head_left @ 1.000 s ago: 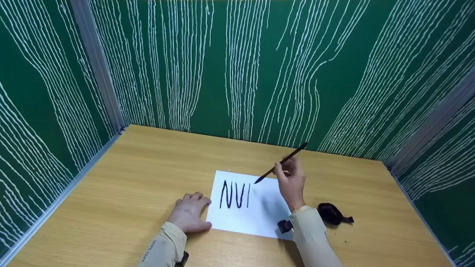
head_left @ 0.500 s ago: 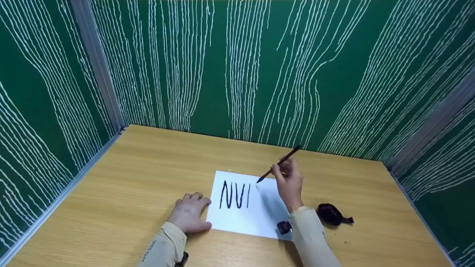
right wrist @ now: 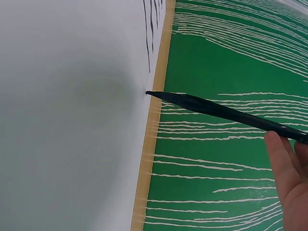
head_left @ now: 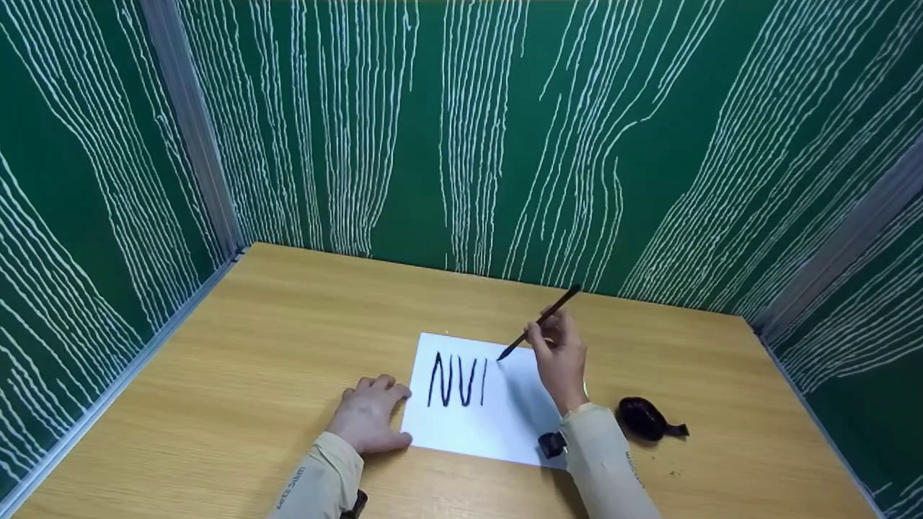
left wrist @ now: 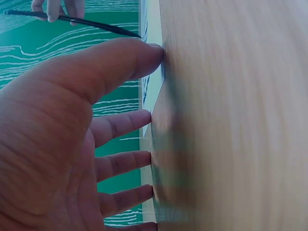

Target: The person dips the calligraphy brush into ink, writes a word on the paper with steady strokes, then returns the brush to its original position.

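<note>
My right hand (head_left: 562, 360) pinches a dark, slim paintbrush (head_left: 537, 324), slanted with its pointed bristles down and left. In the right wrist view the brush tip (right wrist: 155, 94) meets the white sheet of paper (head_left: 505, 425), just right of the last painted stroke. Black strokes (head_left: 461, 380) resembling "NVI" stand on the sheet's left half. My left hand (head_left: 368, 414) rests at the paper's left edge, its fingers spread. Seen from the left wrist, the thumb (left wrist: 130, 57) and a fingertip touch the paper's border, with other fingertips on the table.
A small black dish (head_left: 642, 419) with a short handle sits on the wooden table (head_left: 274, 317), right of my right forearm. A few dark specks lie below it. Green walls (head_left: 404, 144) with white wavy lines enclose the table at the back and both sides.
The brush has swung slightly leftward at its upper end, and its tip has come down onto the paper. My right hand shifted a little left. My left hand stayed in place.
</note>
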`<state>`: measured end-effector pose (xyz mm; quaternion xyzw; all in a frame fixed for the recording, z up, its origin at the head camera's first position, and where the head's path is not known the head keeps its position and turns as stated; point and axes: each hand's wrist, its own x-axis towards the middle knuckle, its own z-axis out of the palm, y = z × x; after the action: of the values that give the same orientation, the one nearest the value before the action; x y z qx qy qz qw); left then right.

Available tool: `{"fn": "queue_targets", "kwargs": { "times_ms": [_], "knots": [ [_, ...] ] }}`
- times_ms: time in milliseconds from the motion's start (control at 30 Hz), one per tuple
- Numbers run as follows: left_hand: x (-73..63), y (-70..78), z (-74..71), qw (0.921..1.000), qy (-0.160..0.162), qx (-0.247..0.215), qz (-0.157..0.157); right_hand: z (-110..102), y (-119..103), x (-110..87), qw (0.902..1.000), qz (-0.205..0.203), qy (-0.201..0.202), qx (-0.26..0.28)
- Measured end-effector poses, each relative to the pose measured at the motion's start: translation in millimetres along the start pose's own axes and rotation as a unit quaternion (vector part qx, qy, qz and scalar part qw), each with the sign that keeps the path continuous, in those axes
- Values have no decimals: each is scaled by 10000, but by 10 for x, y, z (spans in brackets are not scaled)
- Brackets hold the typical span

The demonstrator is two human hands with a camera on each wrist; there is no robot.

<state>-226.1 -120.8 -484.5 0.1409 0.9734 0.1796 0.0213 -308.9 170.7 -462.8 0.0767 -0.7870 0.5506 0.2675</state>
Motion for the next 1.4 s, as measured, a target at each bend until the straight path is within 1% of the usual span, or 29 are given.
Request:
{"fn": "queue_targets", "kwargs": {
  "times_ms": [67, 267, 467, 633, 733, 800, 900, 967, 1067, 1233, 1400],
  "knots": [
    [-2, 0, 1, 10000, 3, -17, 6, -1, 0, -3, 9999, -91, 5, 47],
    [1, 2, 4, 10000, -50, -53, -60, -6, -20, -9, 10000, -42, 24, 7],
    [5, 1, 5, 10000, -35, -16, -86, -10, -15, -1, 10000, -80, -7, 5],
    [1, 2, 5, 9999, -63, -22, -116, -6, -6, 5, 10000, 7, -48, -71],
    [0, 5, 1, 9999, -86, -32, -118, -1, -1, 8, 9998, 138, -52, -107],
    [0, 6, -2, 9999, -100, -44, -112, -2, -2, 7, 9998, 134, -57, -139],
    [-8, 8, -9, 9999, -70, -59, -81, -2, -15, 3, 9998, 8, -61, -178],
    [-15, 10, -13, 10000, -18, -76, -46, -6, -29, 0, 9997, -151, -54, -176],
    [-27, 13, -19, 9999, 59, -96, -10, -5, -40, -3, 9997, -231, -58, -102],
    [-22, 22, -16, 9999, -59, -72, -109, -5, -48, -3, 9998, -145, -93, -37],
    [-17, 28, -7, 9998, -117, -22, -146, -1, -76, -6, 9999, 15, -95, -98]
  ]
}}
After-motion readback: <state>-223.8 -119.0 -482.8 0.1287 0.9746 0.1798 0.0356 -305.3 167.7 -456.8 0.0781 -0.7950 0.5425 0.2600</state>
